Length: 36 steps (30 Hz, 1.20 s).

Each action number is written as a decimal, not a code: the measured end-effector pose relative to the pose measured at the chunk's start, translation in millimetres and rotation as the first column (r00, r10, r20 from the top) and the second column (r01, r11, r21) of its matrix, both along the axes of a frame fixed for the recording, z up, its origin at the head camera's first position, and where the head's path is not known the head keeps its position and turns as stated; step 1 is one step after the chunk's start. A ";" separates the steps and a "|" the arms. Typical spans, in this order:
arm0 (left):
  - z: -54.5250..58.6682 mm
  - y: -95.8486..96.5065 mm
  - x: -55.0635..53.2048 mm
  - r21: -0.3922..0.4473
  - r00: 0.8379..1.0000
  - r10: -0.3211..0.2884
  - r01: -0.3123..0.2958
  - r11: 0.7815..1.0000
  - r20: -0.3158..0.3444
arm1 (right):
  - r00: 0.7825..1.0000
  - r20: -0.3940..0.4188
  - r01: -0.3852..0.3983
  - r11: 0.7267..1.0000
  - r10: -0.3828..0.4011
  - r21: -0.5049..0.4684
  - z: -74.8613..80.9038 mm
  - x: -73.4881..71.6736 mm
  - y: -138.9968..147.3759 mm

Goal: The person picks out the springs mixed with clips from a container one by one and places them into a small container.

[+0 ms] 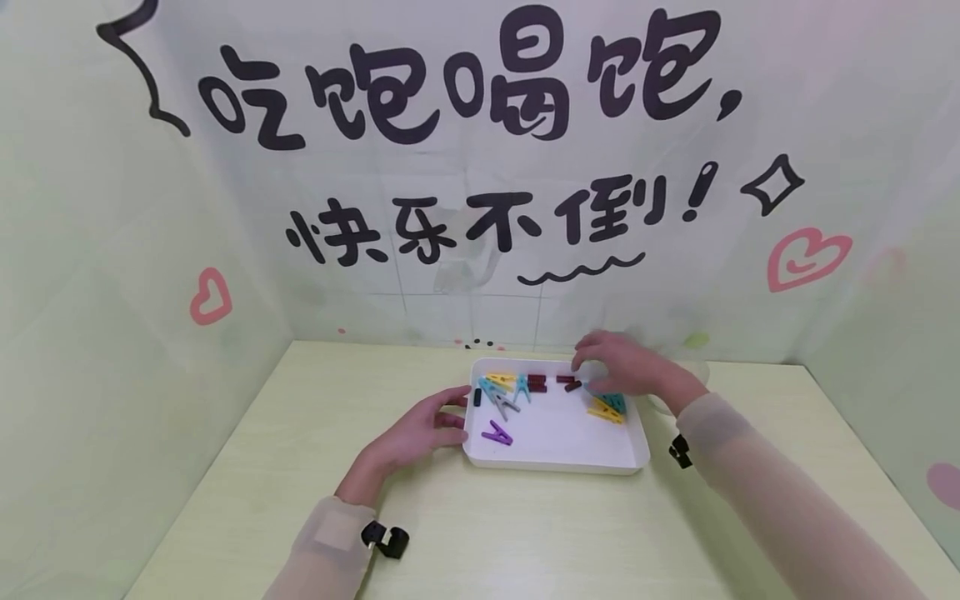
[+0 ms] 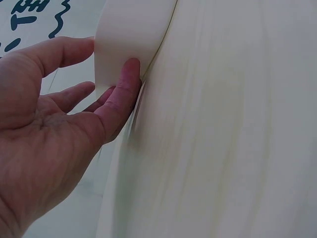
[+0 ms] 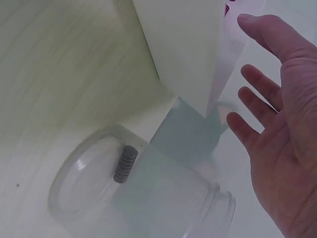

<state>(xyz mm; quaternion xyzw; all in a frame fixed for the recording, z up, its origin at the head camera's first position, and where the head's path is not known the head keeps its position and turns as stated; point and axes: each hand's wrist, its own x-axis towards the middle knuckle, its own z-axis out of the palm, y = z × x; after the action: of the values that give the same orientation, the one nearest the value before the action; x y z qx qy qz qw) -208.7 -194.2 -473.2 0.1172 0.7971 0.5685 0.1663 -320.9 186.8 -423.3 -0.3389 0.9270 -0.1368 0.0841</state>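
Observation:
A white tray (image 1: 555, 454) holds small clothespins: a purple clothespin (image 1: 497, 432) at the front left, grey, light blue and yellow ones at the back left, teal and yellow clothespins (image 1: 604, 411) at the right. Several dark red ribbed pieces (image 1: 537, 383) lie along its back. My left hand (image 1: 420, 429) touches the tray's left wall with extended fingers; in the left wrist view fingertips rest against the white wall (image 2: 131, 29). Over the tray's back right corner my right hand (image 1: 618, 364) is held with fingers spread, nothing visible in it.
A clear plastic jar (image 3: 158, 193) is beside the tray's right side, with a dark ribbed cylinder (image 3: 126, 164) inside it. A small black piece (image 1: 477, 397) lies at the tray's left edge. Printed sheeting (image 1: 480, 317) closes off the table's back and sides.

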 end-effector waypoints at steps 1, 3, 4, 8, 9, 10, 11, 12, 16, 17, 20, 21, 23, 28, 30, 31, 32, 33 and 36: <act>-0.3 -0.2 -0.1 0.000 1.000 0.000 0.000 1.000 -0.003 | 1.000 -0.011 -0.007 1.000 0.007 0.009 -0.9 -0.3 -1.8; -0.5 -0.2 -0.1 0.003 1.000 0.000 0.000 1.000 -0.003 | 0.999 -0.028 -0.017 0.999 0.018 0.030 -2.6 -0.9 -5.6; -0.8 -0.3 -0.2 0.004 1.000 0.001 -0.001 1.000 -0.005 | 0.999 -0.033 -0.023 0.999 0.025 0.037 -3.2 -1.1 -7.5; -1.1 0.0 -0.1 0.005 1.000 0.002 -0.002 1.000 -0.004 | 0.998 -0.047 -0.041 0.996 0.045 0.076 -7.0 -2.1 -13.4; -1.1 0.0 -0.1 0.003 1.000 0.004 -0.004 1.000 -0.006 | 0.998 -0.048 -0.045 0.996 0.049 0.078 -7.9 -2.2 -14.5; -1.0 0.1 0.0 0.003 1.000 0.004 -0.004 1.000 -0.006 | 0.997 -0.049 -0.049 0.995 0.054 0.081 -8.8 -2.2 -15.5; -0.9 0.2 0.1 0.004 1.000 0.005 -0.005 1.000 -0.006 | 0.997 -0.050 -0.050 0.995 0.054 0.087 -9.7 -2.3 -16.6; -0.7 0.4 0.1 0.003 1.000 0.005 -0.005 1.000 -0.006 | 0.997 -0.052 -0.052 0.994 0.057 0.091 -10.5 -2.2 -17.5; -0.3 0.8 0.5 0.002 1.000 0.005 -0.005 1.000 -0.009 | 0.996 -0.055 -0.061 0.993 0.067 0.098 -13.8 -2.4 -20.4; -0.3 0.6 0.4 0.001 1.000 0.005 -0.005 1.000 -0.009 | 0.996 -0.054 -0.062 0.993 0.068 0.101 -14.9 -2.9 -20.9; -0.8 0.0 0.2 -0.001 1.000 0.006 -0.006 1.000 -0.006 | 0.996 -0.050 -0.063 0.992 0.068 0.106 -18.3 -4.9 -21.7; -0.8 -0.1 0.2 0.000 1.000 0.005 -0.005 1.000 -0.004 | 0.996 -0.050 -0.062 0.992 0.068 0.106 -19.3 -5.5 -22.0; -1.1 0.0 -0.2 0.000 1.000 0.007 -0.007 1.000 -0.001 | 0.996 -0.053 -0.065 0.992 0.071 0.110 -20.2 -6.3 -22.0; -0.6 0.3 0.3 0.002 1.000 0.010 -0.010 1.000 -0.001 | 0.996 -0.048 -0.062 0.991 0.069 0.122 -20.9 -7.1 -22.6; -0.1 0.4 0.7 0.005 1.000 0.010 -0.010 1.000 -0.003 | 0.997 -0.042 -0.060 0.990 0.065 0.126 -21.6 -7.7 -23.1; 0.0 0.4 0.9 0.006 1.000 0.009 -0.009 1.000 -0.004 | 0.997 -0.036 -0.057 0.990 0.062 0.126 -21.7 -7.8 -23.3; 0.3 0.7 1.3 0.007 1.000 0.009 -0.009 1.000 -0.003 | 0.998 -0.034 -0.056 0.990 0.060 0.126 -22.0 -7.9 -23.6; 0.6 0.9 1.5 0.010 1.000 0.008 -0.008 1.000 -0.002 | 0.998 -0.032 -0.054 0.990 0.059 0.127 -22.2 -8.0 -23.8; 0.1 0.5 1.4 0.016 1.000 0.006 -0.006 1.000 -0.001 | 0.998 -0.026 -0.047 0.991 0.051 0.128 -22.0 -7.4 -24.5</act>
<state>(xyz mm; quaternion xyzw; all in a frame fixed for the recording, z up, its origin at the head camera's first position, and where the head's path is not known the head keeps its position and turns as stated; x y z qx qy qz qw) -207.3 -193.7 -473.1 0.1168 0.7929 0.5753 0.1632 -328.3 162.2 -445.3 -0.3576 0.9263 -0.0704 0.0953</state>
